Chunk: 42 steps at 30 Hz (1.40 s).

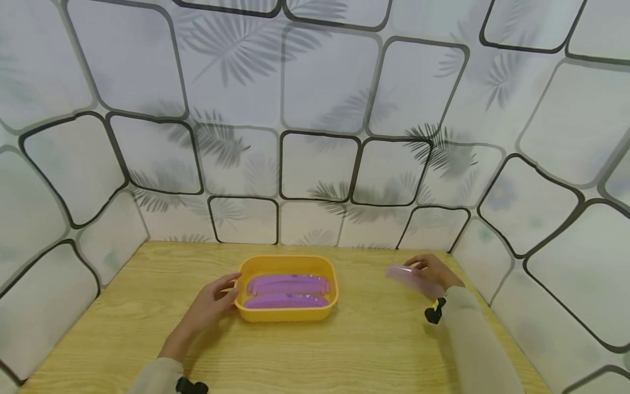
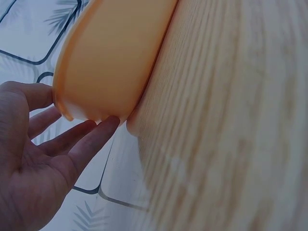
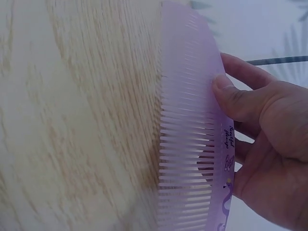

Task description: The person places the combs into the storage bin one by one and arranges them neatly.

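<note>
A yellow plastic basket (image 1: 285, 315) stands on the wooden table, with purple combs (image 1: 286, 301) lying lengthwise in it, teeth toward the near side. At its left end is my left hand (image 1: 210, 304). The left wrist view shows that hand's loosely bent fingers (image 2: 98, 139) touching the basket's end wall (image 2: 115, 57) and rim. Off to the right, my right hand (image 1: 434, 272) holds a pale purple, see-through comb (image 3: 192, 115). Its thumb presses one face near the curved spine, with fingers behind. The comb's teeth face the table, and small printed letters and pictures run along the spine.
The light wooden table (image 1: 364, 350) reaches back to a wall covering (image 1: 320, 164) with a stone-outline and leaf pattern, which also rises on the left and right. Black straps or devices (image 1: 435, 311) sit on both wrists.
</note>
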Each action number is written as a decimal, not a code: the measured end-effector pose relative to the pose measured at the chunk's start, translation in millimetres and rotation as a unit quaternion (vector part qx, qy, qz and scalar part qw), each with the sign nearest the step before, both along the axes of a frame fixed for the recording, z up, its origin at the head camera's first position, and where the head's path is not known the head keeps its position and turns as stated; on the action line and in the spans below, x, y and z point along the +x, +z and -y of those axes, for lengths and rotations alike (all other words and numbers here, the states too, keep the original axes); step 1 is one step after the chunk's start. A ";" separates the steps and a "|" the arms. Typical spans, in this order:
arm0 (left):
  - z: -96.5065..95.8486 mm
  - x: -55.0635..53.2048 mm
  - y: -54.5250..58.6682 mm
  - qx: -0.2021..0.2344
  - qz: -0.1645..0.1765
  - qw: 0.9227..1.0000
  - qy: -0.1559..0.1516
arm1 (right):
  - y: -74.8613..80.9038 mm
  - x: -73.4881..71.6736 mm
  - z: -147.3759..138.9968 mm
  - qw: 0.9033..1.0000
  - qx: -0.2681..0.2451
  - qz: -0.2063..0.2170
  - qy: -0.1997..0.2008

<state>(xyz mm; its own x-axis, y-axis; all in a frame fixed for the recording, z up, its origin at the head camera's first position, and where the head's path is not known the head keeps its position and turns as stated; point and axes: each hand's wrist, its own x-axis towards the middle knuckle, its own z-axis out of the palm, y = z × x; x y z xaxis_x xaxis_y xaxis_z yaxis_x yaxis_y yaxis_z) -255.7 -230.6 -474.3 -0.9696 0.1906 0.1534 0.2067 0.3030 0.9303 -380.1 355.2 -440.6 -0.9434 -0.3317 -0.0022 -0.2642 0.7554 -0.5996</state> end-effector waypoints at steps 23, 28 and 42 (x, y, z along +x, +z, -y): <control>-1.1 -0.6 -1.0 -0.008 0.014 1.000 0.010 | 6.5 -13.2 2.2 0.992 -0.031 -0.085 0.086; -1.0 0.1 -0.2 0.001 0.013 1.000 0.004 | 11.4 -8.7 13.3 0.997 0.003 -0.071 0.042; -0.6 0.1 0.2 0.004 0.009 1.000 -0.001 | 22.1 -6.0 29.4 0.995 0.015 -0.083 0.056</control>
<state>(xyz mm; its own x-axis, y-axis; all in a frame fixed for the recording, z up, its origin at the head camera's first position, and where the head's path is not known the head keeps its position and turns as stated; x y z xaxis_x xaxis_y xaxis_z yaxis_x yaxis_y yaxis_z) -255.6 -230.0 -474.1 -0.9719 0.1915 0.1370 0.1901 0.2943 0.9366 -386.1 325.7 -418.4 -0.8891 -0.4363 0.1382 -0.4403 0.7330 -0.5185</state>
